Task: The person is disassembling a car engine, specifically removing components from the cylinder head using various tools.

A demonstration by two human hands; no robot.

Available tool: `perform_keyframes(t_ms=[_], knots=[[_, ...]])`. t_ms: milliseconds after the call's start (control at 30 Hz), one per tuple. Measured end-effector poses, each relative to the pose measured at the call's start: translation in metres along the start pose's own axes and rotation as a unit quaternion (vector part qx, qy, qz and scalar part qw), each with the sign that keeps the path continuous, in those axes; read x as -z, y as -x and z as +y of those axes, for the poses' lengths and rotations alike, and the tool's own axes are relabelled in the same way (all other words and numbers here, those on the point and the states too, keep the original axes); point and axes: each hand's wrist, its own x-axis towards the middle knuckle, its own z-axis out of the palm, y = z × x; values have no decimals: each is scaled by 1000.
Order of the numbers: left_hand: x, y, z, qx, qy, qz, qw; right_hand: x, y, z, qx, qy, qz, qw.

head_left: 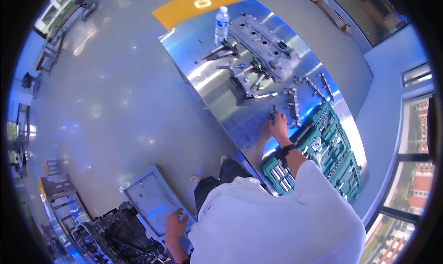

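Note:
My right hand (pixel 278 127) reaches over the metal-topped table (pixel 233 122), its fingers closed around small dark metal parts (pixel 273 112) whose kind is too small to make out. Just beyond it lies a long jointed metal engine piece (pixel 293 105), like a camshaft bearing strip. Two more slim metal pieces (pixel 315 88) rest farther right. My left hand (pixel 176 225) hangs low at my side, fingers loosely bent and apart, with nothing in it. It is nearest to a grey metal-framed panel (pixel 158 197) and a dark engine assembly (pixel 121 234).
A green socket-set case (pixel 339 165) lies spread open along the table's near right. Toward the far end are a large grey engine cover (pixel 260 45), a bracket-like part (pixel 240 84), a ratchet-like tool (pixel 265 96) and a water bottle (pixel 222 25). A yellow surface (pixel 184 8) adjoins the far edge.

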Motion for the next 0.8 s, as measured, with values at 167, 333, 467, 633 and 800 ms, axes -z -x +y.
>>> perform_keyframes(t_ms=[167, 333, 467, 633, 800], knots=[[4, 8, 8, 5, 2, 39, 999, -13, -16, 17, -44, 0, -15, 999], [-11, 24, -3, 8, -12, 75, 997, -14, -22, 46, -2, -33, -66, 997], [-29, 41, -14, 65, 33, 107, 992, -11, -39, 64, 109, -296, -121, 941], [-33, 61, -32, 164, 115, 94, 975, -43, -70, 38, 103, 78, -51, 990], [-46, 91, -90, 196, 166, 136, 957, -75, -40, -28, 150, 112, -67, 980]])
